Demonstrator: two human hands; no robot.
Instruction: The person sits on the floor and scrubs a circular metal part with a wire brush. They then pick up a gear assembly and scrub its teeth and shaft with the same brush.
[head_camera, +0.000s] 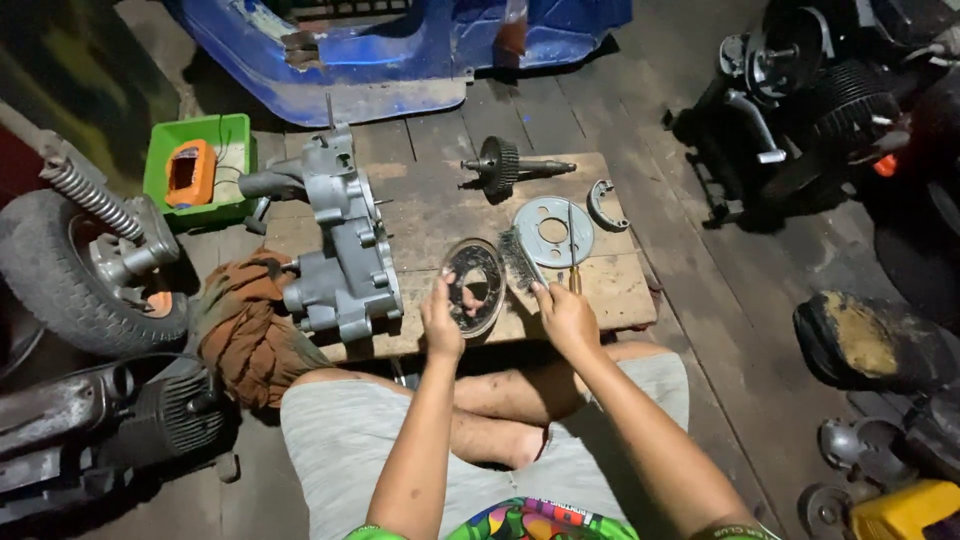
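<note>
Knees crossed below, left hand (441, 318) grips a round disc (474, 285), right hand (565, 315) closed around a wire brush (521, 259) over the tabletop (620, 290).

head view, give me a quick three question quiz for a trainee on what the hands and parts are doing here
1. True or false: the left hand holds the round drum-shaped part upright on its edge on the wooden board.
2. Which tool is in the right hand? A) hammer B) wire brush C) spanner
3. Fill in: the grey engine casing lies to the ______ of the drum-shaped part as the camera sees it.

Key
1. True; it stands tilted on its rim, steadied by the left hand.
2. B; its bristles rest against the drum-shaped part.
3. Left; the flat round plate and the toothed gear shaft lie on the other side.
</note>
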